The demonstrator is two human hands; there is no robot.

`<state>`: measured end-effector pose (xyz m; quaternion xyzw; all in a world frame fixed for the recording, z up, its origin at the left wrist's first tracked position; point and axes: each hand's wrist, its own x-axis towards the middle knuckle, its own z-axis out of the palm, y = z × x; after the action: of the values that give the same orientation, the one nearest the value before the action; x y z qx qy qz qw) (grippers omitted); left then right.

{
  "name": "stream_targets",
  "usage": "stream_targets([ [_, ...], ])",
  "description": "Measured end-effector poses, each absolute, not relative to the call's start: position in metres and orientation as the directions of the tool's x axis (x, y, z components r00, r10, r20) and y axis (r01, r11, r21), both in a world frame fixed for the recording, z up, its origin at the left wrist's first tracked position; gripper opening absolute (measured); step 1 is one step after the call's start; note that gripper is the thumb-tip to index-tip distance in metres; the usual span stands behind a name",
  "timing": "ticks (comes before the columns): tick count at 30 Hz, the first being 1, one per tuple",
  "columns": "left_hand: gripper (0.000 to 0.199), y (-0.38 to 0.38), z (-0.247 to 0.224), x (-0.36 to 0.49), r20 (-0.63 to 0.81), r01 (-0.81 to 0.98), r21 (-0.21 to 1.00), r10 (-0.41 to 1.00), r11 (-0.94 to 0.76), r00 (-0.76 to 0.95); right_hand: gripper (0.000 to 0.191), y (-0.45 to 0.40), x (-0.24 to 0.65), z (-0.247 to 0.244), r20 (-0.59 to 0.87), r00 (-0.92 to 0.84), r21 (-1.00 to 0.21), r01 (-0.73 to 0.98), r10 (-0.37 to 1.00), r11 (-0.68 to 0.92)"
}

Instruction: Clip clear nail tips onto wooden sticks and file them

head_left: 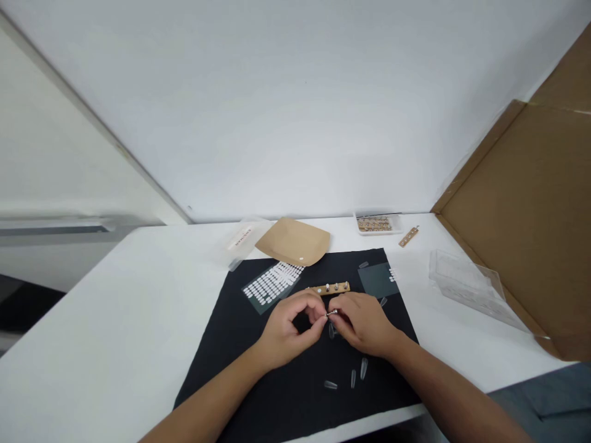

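My left hand [295,323] and my right hand [364,323] meet over a black cloth [277,394]. Pinched between their fingertips is a small metal post [332,312] with a rounded end. Just beyond the fingers lies a wooden strip [341,287] carrying several metal pegs, partly hidden by my hands. To the left, a sheet of white oval stickers [272,284] rests on the cloth. On the near part of the cloth are several clear false nail tips [364,368]; another clear tip [331,331] lies under my right hand.
A brown paper tray [293,240] and a clear plastic packet [244,237] lie behind the cloth. A small box of pegs [377,224], a wooden strip [409,236] and a clear plastic case [466,283] are at the right, beside cardboard [530,215]. A dark sheet [376,280] lies on the cloth.
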<state>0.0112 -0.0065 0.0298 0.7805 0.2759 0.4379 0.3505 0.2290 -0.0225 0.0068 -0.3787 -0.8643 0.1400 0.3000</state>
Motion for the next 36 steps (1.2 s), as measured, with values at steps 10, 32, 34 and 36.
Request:
stream_targets([
  [10,0.003,-0.003,0.018,0.009,0.441,0.036,0.858,0.771,-0.512,0.459,0.028,-0.021,0.231,0.005,0.491,-0.555,-0.343,0.585,0.671,0.735],
  [32,0.014,-0.006,0.031,0.011,0.628,0.145,0.657,0.644,-0.74,0.436,0.046,-0.031,0.225,0.017,0.028,-0.533,-0.988,0.112,0.846,0.103],
  [34,0.014,-0.006,0.031,0.011,0.625,0.156,0.656,0.647,-0.738,0.436,0.046,-0.032,0.226,0.018,-0.019,-0.56,-0.996,0.084,0.828,0.034],
  [36,0.013,-0.007,0.031,0.011,0.615,0.153,0.67,0.659,-0.727,0.433,0.046,-0.033,0.226,0.018,-0.049,-0.57,-0.997,0.07,0.82,-0.011],
])
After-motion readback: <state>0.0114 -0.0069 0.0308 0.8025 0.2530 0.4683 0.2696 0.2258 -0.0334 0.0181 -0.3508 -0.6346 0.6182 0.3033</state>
